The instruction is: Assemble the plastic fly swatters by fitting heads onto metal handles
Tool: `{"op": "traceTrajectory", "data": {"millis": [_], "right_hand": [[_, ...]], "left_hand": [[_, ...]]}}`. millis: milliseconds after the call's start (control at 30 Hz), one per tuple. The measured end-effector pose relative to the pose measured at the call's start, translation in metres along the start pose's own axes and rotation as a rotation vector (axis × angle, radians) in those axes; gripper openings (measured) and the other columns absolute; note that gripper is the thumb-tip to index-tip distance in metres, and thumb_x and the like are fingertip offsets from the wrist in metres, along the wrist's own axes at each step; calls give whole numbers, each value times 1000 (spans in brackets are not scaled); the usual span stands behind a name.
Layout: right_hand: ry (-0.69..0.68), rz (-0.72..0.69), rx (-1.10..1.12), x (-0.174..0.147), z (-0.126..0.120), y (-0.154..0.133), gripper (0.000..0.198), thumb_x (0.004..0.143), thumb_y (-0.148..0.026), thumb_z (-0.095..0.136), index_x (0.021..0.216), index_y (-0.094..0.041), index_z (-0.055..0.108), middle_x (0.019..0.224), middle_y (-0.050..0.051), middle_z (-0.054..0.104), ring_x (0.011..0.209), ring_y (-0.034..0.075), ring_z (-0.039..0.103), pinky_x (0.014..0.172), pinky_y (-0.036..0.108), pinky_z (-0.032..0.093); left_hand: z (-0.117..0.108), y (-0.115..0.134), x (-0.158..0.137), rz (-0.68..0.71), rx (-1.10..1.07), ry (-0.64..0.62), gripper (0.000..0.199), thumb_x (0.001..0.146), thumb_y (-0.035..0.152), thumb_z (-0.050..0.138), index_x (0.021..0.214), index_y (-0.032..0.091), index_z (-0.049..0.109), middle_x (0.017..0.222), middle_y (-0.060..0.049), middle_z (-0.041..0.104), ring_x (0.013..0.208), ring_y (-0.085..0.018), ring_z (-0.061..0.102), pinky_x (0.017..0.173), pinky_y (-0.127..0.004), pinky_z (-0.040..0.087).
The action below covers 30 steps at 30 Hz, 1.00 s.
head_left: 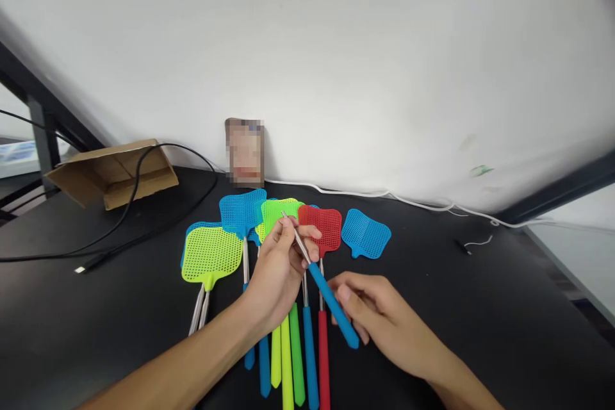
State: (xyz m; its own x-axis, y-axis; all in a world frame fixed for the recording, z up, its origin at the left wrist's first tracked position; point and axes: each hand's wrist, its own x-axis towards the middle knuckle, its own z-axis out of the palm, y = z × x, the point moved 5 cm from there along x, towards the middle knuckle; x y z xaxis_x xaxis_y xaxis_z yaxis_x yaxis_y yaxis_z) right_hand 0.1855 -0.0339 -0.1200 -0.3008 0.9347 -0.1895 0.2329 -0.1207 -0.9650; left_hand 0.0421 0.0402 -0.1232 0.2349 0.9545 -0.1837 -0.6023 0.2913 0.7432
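My left hand [283,262] pinches the thin metal rod of a blue fly swatter handle [334,307]; the rod's bare tip points up and away, with no swatter head on it. My right hand [384,317] is curled loosely around the lower blue grip, fingertips partly behind it. A separate blue swatter head [366,234] lies flat on the table to the right. Beneath and beyond my hands lie a red fly swatter [327,227], a green fly swatter [296,352] and a blue fly swatter [243,211]. A yellow-green fly swatter [211,256] lies to their left, over another blue head.
An open cardboard box [129,173] lies at the back left of the black table [456,333]. A black cable [137,195] runs across that side. A blurred upright packet [245,154] leans on the wall. A white cable [346,192] follows the wall's base; a small black plug [462,246] lies right.
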Motion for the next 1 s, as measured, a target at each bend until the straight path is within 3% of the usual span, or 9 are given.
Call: {"op": "traceTrajectory", "data": {"millis": [100,200,400,500,600,700,800,900,1000], "right_hand": [[-87,65,243,1,17,6,38,102,-53,50,103,-18,64,73,2,64,54,11,50,47,22,39],[-75,107,421,2,19,11,37,103,-50,50,109,-16,64,68,1,62,53,11,50,46,21,39],[14,140,677,3,15,17,29,101,-43,58,97,-15,65,62,-3,51,50,9,42,46,21,35],[-19,111,689,4,17,18,29,101,-43,58,95,-15,65,60,-4,48,50,8,39,46,22,34],[16,49,560,6,15,18,33,102,-46,54,95,-16,65,57,-5,45,47,7,33,44,22,29],[90,-21,315,6,7,13,36,103,-48,51,96,-16,66,57,-6,43,48,8,33,44,22,26],[207,-127,-13,1,-3,1,32,102,-45,53,94,-18,69,61,-3,48,55,11,42,51,24,33],[362,-262,-332,-7,-8,-9,22,99,-37,58,95,-20,70,70,-1,58,62,13,52,59,26,40],[427,-354,-581,-10,-6,-9,15,98,-29,57,94,-21,68,72,0,62,61,14,56,60,27,41]], "left_hand": [[1,0,-1,27,11,-18,23,101,43,54,98,20,51,92,-3,67,64,-10,59,56,-21,45],[6,-1,-5,30,33,-67,18,103,38,52,100,21,50,98,-5,69,69,-11,62,58,-21,47],[17,-11,-11,-39,159,-361,15,98,29,62,103,16,61,100,-10,70,73,-13,61,61,-24,50],[14,-15,-11,-32,182,-398,14,97,29,63,104,16,63,95,-8,70,64,-11,57,58,-25,49],[11,-15,-10,17,161,-352,12,97,29,64,101,18,64,86,-6,69,64,-13,58,53,-25,47],[9,-9,-9,70,168,-270,10,95,27,67,94,17,64,81,-4,68,72,-14,61,62,-25,50],[7,3,-4,124,153,-190,10,93,25,70,89,16,65,79,-3,67,79,-14,63,75,-26,51],[1,18,7,188,103,-132,11,92,25,71,88,16,66,79,-2,65,79,-14,62,76,-26,51],[-14,35,21,300,51,0,14,91,27,72,86,15,67,81,-3,63,78,-11,60,74,-22,50]]}}
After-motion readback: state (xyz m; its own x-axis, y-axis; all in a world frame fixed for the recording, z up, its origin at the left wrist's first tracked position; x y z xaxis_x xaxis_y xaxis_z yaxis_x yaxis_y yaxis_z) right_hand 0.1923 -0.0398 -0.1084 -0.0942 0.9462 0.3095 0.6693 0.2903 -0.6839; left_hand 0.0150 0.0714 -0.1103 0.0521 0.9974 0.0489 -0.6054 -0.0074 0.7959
